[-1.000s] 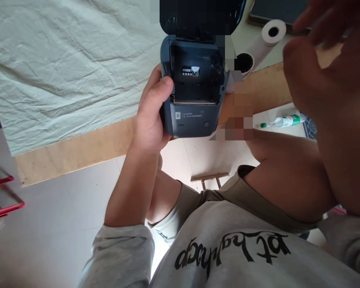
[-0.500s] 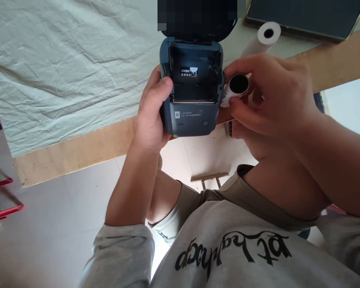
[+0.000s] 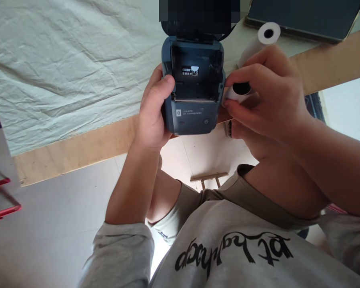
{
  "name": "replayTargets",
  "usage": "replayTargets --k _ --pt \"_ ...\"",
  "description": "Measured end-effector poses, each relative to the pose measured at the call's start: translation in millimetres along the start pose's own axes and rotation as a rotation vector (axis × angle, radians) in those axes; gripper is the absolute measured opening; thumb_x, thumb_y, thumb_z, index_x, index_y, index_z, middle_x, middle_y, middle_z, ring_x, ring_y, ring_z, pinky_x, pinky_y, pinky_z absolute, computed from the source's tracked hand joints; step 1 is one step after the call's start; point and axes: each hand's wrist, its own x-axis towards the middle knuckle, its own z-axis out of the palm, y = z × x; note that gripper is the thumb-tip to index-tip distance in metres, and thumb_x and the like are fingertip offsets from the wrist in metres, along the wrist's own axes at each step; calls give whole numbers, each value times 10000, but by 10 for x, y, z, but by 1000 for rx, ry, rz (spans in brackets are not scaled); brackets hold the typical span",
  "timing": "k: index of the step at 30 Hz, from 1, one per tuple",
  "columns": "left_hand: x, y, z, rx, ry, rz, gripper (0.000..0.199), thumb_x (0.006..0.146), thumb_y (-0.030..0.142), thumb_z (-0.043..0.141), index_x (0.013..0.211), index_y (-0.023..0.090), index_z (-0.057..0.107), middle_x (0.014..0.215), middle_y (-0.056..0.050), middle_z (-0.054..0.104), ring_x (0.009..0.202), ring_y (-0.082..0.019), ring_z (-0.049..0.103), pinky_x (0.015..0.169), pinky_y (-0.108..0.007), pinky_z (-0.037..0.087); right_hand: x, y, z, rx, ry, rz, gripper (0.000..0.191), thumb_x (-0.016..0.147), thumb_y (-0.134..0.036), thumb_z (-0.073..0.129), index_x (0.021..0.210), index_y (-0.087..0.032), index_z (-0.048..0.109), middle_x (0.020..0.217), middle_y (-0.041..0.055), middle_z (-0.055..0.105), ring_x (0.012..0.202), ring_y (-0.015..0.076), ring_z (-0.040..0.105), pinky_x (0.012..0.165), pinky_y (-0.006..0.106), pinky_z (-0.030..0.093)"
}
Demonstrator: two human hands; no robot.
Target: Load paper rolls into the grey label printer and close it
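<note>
My left hand (image 3: 154, 108) grips a dark blue label printer (image 3: 193, 116) by its left side, thumb on the edge of the paper bay. The printer's black lid (image 3: 195, 30) is swung up, and the bay shows only a small printed sticker (image 3: 190, 71) inside. Close by the printer's right side, my right hand (image 3: 267, 92) holds a white paper roll (image 3: 234, 95) with a wide black core, thumb and fingers around it. Behind that hand lies a second, narrower-cored white paper roll (image 3: 269, 34), partly covered by my fingers.
A dark tablet-like device (image 3: 306, 18) lies at the upper right. Pale wrinkled cloth (image 3: 78, 72) covers the table, with a bare wooden edge (image 3: 75, 164) towards me. Red bars (image 3: 6, 212) stand at the far left, and a wooden stool (image 3: 209, 177) is below.
My right hand has shifted slightly left, with its fingers further round the wide-cored roll, covering more of it. The printer has moved very slightly to the right.
</note>
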Motion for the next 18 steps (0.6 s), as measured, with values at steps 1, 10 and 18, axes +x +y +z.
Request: replayTargets --k 1,10,18 --pt "-4 -3 21 25 6 42 241 755 483 533 904 312 613 889 -22 714 986 -322 655 689 -389 510 -7 11 1 33 -15 17 308 757 -221 636 1052 -271 562 934 26 544 783 92 545 674 258 467" --pt "3 -28 116 142 107 153 257 777 496 478 850 280 597 903 -36 695 964 -307 661 576 -358 493 112 41 -111 351 131 2 438 744 -312 674 1156 -222 557 1034 23 584 852 76 553 719 226 489" --pt "71 -1 -52 82 -93 170 202 790 442 562 870 275 645 976 -16 722 1222 -332 544 843 -378 502 401 -280 -149 171 -24 87 504 840 -428 494 1273 -171 512 1180 21 583 1194 169 532 1019 316 479"
